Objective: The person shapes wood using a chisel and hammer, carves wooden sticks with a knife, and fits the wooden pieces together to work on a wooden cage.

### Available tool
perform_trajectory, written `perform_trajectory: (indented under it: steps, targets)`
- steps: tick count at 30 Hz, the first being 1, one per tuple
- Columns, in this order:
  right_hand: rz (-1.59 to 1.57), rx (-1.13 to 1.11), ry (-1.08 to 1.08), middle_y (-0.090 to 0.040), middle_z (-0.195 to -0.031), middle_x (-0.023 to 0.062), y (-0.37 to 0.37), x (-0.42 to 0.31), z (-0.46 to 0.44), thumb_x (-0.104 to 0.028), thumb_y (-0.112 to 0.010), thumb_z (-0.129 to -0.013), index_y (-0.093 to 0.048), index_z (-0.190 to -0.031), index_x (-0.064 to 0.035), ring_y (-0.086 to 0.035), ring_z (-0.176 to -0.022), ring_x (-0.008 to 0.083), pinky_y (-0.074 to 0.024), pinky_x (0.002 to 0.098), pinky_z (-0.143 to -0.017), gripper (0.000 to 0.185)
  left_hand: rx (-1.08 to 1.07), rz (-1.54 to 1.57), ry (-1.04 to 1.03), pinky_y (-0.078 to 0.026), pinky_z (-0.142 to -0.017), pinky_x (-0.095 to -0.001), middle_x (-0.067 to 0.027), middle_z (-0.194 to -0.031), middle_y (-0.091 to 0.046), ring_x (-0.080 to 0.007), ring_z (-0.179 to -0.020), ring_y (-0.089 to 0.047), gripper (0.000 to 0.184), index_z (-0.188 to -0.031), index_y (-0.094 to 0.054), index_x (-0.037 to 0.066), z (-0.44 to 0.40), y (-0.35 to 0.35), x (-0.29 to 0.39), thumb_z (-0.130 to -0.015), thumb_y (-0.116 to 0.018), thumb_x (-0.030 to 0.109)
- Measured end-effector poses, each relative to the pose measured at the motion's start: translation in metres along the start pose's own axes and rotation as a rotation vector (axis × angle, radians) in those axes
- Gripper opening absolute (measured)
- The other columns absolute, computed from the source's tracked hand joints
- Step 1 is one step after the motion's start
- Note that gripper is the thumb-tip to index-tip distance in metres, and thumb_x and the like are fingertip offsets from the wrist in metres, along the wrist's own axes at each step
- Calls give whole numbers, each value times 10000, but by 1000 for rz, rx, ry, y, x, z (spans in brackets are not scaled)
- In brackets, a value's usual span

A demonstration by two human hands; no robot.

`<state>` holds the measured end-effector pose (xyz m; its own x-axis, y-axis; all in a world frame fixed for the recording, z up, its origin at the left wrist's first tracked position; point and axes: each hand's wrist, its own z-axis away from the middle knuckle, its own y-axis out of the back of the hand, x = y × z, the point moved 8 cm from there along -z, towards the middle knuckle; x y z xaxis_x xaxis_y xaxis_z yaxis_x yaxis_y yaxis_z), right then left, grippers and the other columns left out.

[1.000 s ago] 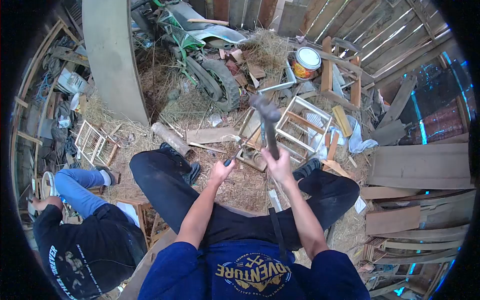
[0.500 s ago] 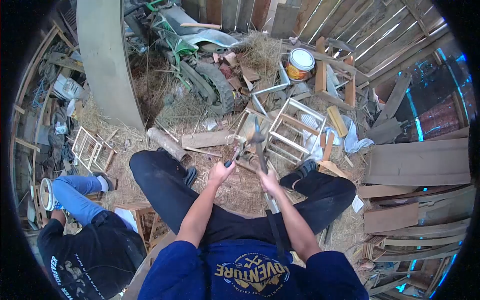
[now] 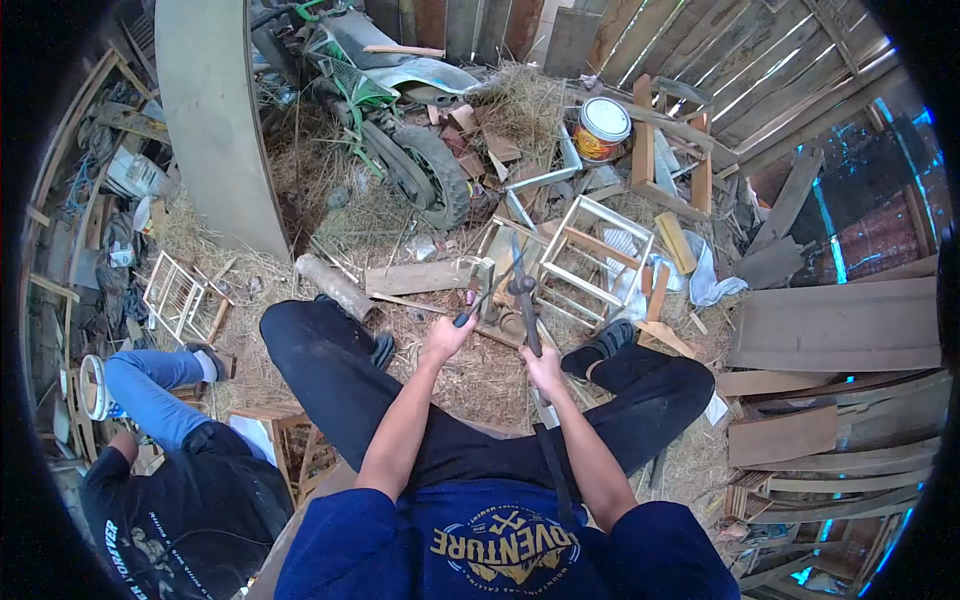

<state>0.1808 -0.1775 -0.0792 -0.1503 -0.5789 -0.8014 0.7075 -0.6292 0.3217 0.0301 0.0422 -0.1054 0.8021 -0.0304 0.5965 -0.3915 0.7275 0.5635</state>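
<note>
My left hand [image 3: 446, 341] is closed around the black handle of a thin metal tool [image 3: 490, 294], whose shaft slants up and to the right; its exact kind is unclear. In my right hand [image 3: 542, 368] is the handle of a hammer [image 3: 521, 287], with its dark head pointing away from me. The tool's far end is close to the hammer head; whether they touch, I cannot tell. Just beyond both hands, a short wooden block [image 3: 481, 274] and a round wooden piece [image 3: 511, 322] stand near a pale wooden frame [image 3: 595, 250].
At the left sits another person [image 3: 190, 510] in a black top, beside a small wooden frame [image 3: 185, 300]. A green dirt bike [image 3: 400, 150] stands behind scrap wood. A log [image 3: 335, 285], a paint bucket [image 3: 602, 125] and boards [image 3: 840, 325] lie around the straw floor.
The hammer head has moved slightly nearer to me, and my right hand has come down with it. The thin tool in my left hand now slants further up to the right.
</note>
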Motion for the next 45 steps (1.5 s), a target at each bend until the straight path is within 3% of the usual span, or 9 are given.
perform_trajectory:
  steps: [8, 20, 23, 28, 32, 39, 43, 44, 45]
  targets:
    - [-60, -44, 215, -450, -518, -30, -15, -35, -8, -254, -648, -922, -478, -731, -94, -405, -354, 89, -308, 286, -323, 302, -3, -21, 53, -532, -824, -473, -278, -866, -698, -401, -908, -699, 728, -861, -732, -38, 17, 13, -10, -767, -604, 673]
    - [-404, -49, 527, -508, -623, -52, 40, -245, 38, -237, -643, -935, -583, -795, -46, -448, -566, 46, -350, 261, -519, 243, -17, -44, 38, -524, -838, -486, -310, -912, -680, -428, -925, -682, 746, -949, -714, -53, 15, -13, -1, -783, -601, 666]
    - [-380, -10, 676, -420, -552, -47, 18, -173, -9, -310, -574, -988, -514, -885, -69, -401, -414, 58, -313, 247, -369, 269, 19, -11, 59, -528, -814, -478, -289, -877, -689, -415, -894, -692, 735, -924, -716, -51, 5, -12, -12, -792, -602, 664]
    - [299, -152, -34, -536, -598, 50, -8, 20, -31, -324, -645, -890, -602, -781, -11, -553, -546, 186, -424, 369, -516, 334, 165, 187, 103, -524, -736, -458, -264, -774, -686, -374, -804, -709, 699, -829, -721, -41, -11, -8, -19, -819, -592, 647]
    - [483, -282, -165, -598, -637, 115, -22, 90, -29, -319, -658, -854, -663, -838, 17, -615, -616, 238, -486, 428, -608, 336, 165, 264, 123, -517, -691, -457, -238, -690, -671, -353, -717, -703, 690, -779, -718, -38, -30, -8, -53, -836, -576, 635]
    - [141, 93, 197, -545, -574, 36, -19, 5, -43, -233, -631, -896, -584, -815, -18, -507, -445, 129, -375, 338, -406, 235, 2, 120, 95, -527, -813, -463, -285, -877, -692, -410, -906, -694, 671, -905, -724, -25, -4, -16, -22, -809, -605, 628]
    - [-266, 50, 262, -432, -508, -41, 5, -99, -31, -236, -641, -933, -518, -801, -76, -405, -351, 76, -292, 274, -322, 241, -45, -1, -8, -523, -843, -475, -290, -922, -690, -426, -932, -681, 647, -1002, -730, 34, 1, -8, -4, -810, -596, 637]
    - [-189, 66, 313, -504, -640, -35, 21, -141, -14, -275, -653, -931, -591, -824, -26, -448, -544, 62, -360, 281, -482, 278, -51, 1, -24, -523, -845, -476, -287, -926, -691, -425, -938, -679, 642, -1025, -729, 48, 3, -9, -2, -809, -597, 638]
    - [-322, 87, 401, -481, -599, -52, 28, -171, -4, -289, -661, -933, -587, -838, -35, -440, -502, 53, -341, 267, -447, 282, -63, 0, -36, -522, -847, -478, -284, -930, -692, -425, -943, -677, 638, -1049, -727, 62, 9, -12, 0, -809, -598, 639]
